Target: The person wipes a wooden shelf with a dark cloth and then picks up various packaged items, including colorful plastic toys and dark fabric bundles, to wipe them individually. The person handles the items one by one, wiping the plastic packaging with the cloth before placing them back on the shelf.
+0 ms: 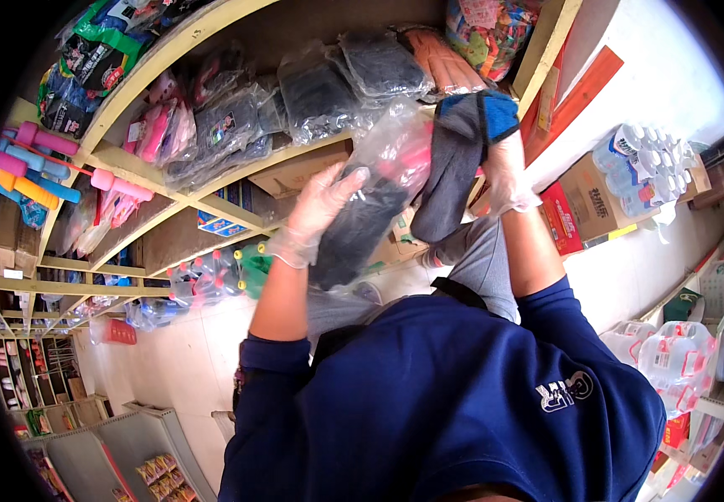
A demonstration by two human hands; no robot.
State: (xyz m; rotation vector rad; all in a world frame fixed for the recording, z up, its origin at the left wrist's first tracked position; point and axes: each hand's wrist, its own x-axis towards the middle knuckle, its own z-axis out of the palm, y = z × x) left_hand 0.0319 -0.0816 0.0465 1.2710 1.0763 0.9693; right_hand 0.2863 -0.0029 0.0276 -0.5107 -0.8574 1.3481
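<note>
My left hand [327, 201], in a clear disposable glove, grips a clear plastic bag [393, 128] that holds a folded black fabric item [359, 229]. Something pink [409, 160] shows at the bag's upper right side. My right hand [505, 168], gloved likewise, has hold of a dark grey and blue fabric piece [453, 169] with black edging. Its grey part hangs down beside the bag, and the blue part covers my right fingertips. Both hands are in front of a wooden shelf [312, 147] lined with bagged goods.
Bagged black items [318, 91] and orange-brown gloves [440, 59] lie on the shelf. Coloured dumbbells [35, 157] stick out at left. Plastic bottles [211, 276] stand on the floor below. Shrink-wrapped water bottles [641, 163] top cartons at right; larger water jugs [676, 357] stand nearer.
</note>
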